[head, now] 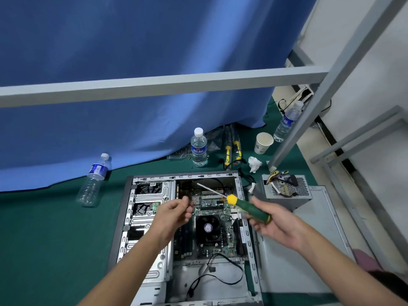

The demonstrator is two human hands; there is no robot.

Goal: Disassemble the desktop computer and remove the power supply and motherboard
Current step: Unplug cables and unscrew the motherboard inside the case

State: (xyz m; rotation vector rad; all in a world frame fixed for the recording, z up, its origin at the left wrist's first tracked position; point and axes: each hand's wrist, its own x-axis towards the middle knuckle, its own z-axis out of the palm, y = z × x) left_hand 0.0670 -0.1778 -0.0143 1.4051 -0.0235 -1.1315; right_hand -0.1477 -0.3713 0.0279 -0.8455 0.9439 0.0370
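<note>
The open computer case [130, 217] lies flat on the green mat. Inside it sits the motherboard [209, 202] with a black CPU fan [208, 228]. The grey power supply [284, 191] stands outside the case, to its upper right, cables on top. My right hand [276, 224] grips a green and yellow screwdriver [249, 207], its shaft pointing up-left over the board. My left hand [174, 212] hovers above the case with fingers curled, fingertips pinched together; whether a small part sits between them is too small to tell.
The case side panel [309, 239] lies to the right under the power supply. Three water bottles [198, 149], a paper cup [263, 142], crumpled tissue [255, 163], yellow-handled tools [231, 151] and loose screws sit behind. A grey frame bar [154, 85] crosses overhead before a blue curtain.
</note>
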